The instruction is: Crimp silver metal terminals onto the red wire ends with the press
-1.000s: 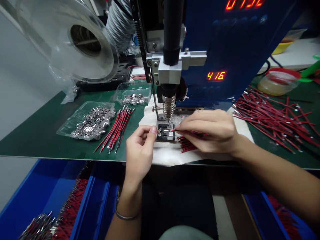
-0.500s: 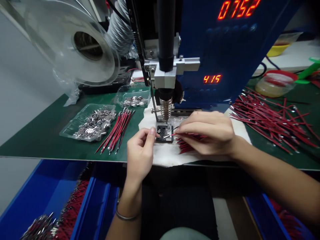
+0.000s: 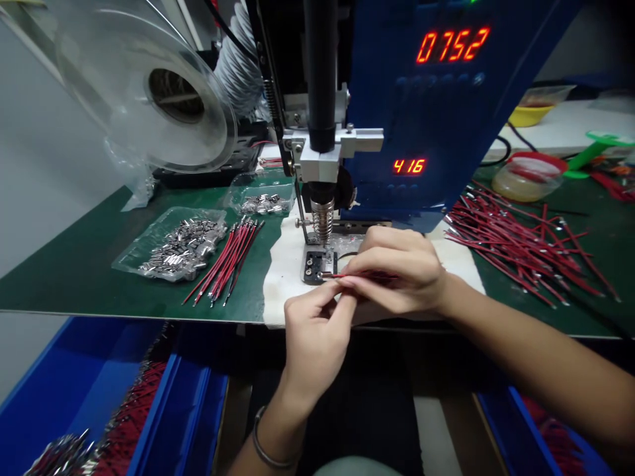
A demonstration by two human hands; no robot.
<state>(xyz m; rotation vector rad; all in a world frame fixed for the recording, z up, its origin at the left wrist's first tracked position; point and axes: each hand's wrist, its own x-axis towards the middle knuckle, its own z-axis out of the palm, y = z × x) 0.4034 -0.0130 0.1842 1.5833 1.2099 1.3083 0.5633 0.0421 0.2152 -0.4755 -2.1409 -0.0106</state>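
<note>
My right hand (image 3: 404,268) is closed on red wires, whose bundle runs back under the palm. One red wire (image 3: 339,276) points left from its fingertips, with a small metal part at its end over the black fixture (image 3: 312,268). My left hand (image 3: 317,330) is pinched on that same wire, its thumb and forefinger touching the right fingertips. Just above the fixture stands the spring-wrapped tip (image 3: 322,221) of a soldering machine. Whether the metal part rests in the fixture's slot, I cannot tell.
On the green tabletop (image 3: 89,264) to the left are a clear tray (image 3: 126,254) of small metal parts and a row of red wires (image 3: 225,261). A loose wire pile (image 3: 520,244) lies right. Blue bins (image 3: 49,370) sit below; a blue machine housing (image 3: 397,99) rises behind.
My left hand has moved right, from the fixture's left edge to the wire at my right fingertips. The metal part now lies straighter over the fixture. The lower display went from 415 to 416.
</note>
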